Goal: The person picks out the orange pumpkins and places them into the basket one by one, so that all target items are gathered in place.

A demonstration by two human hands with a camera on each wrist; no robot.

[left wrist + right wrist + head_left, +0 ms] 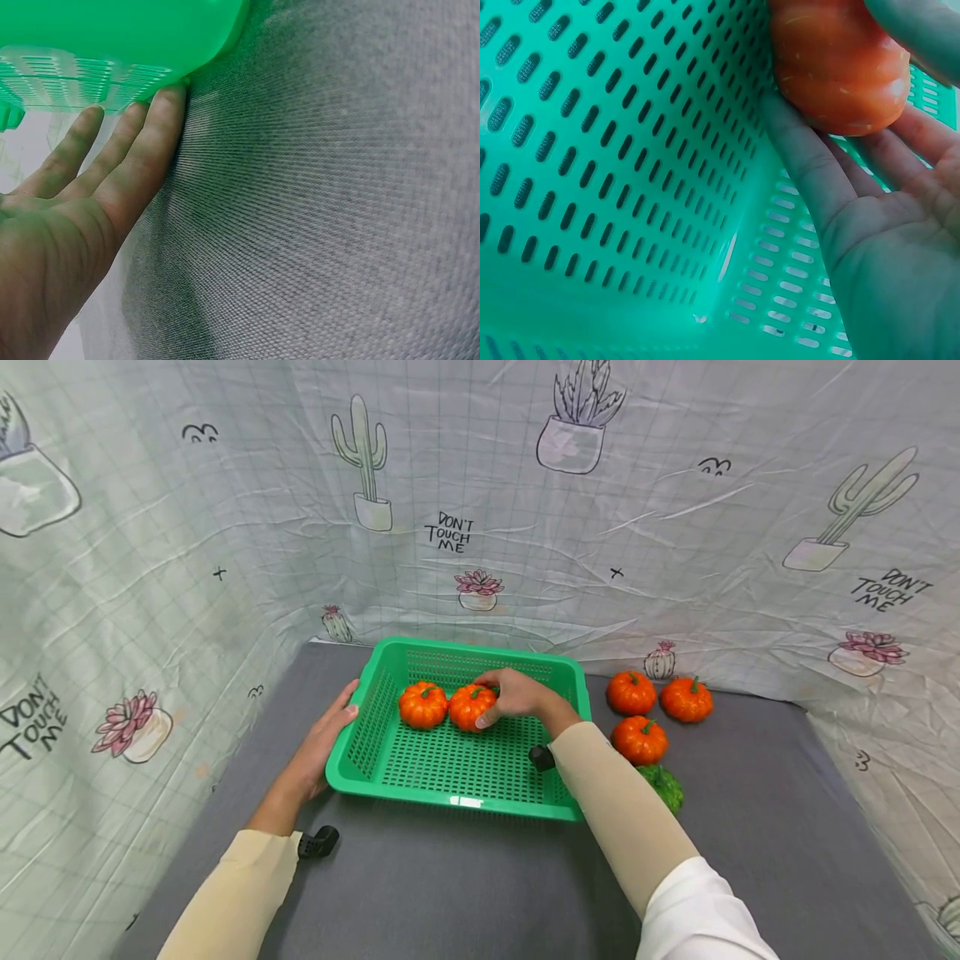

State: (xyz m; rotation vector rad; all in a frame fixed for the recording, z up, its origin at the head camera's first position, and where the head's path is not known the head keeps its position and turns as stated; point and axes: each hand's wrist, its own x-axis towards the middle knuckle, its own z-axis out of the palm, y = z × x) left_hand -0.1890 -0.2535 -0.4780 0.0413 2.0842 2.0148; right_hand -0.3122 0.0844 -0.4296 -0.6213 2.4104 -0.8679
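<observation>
A green plastic basket (465,806) with slotted walls stands on the grey cloth. Inside it, my right hand (517,693) grips a small orange pumpkin (467,708), thumb on the near side and fingers round the far side. The right wrist view has the same pumpkin (840,64) between thumb and fingers, close to the slotted floor. Beside it in the basket sits a second orange pumpkin (423,706). My left hand (322,743) is at the basket's left side; in the left wrist view its straight fingers (142,154) reach up to the outer wall beneath the rim.
Right of the basket are three more orange pumpkins, one at the back (631,693), one farther right (686,700) and one nearer (640,740). A green bumpy gourd (662,787) lies in front of them, partly behind my right sleeve. A cactus-print curtain (525,560) hangs behind.
</observation>
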